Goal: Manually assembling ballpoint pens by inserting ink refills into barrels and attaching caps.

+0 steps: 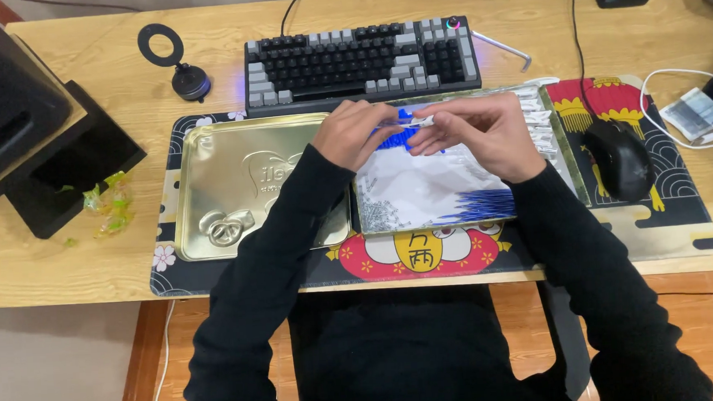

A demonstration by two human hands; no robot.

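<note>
Long black sleeves to the wrists, black top, bare hands

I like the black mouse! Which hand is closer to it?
The right hand. It hovers over the open tin, just left of the black mouse. The left hand is farther left, beside the gold lid.

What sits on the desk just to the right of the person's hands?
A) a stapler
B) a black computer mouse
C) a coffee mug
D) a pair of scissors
B: a black computer mouse lies on the patterned desk mat, to the right of the right hand; the left hand meets it over a small white item pinched between both.
</note>
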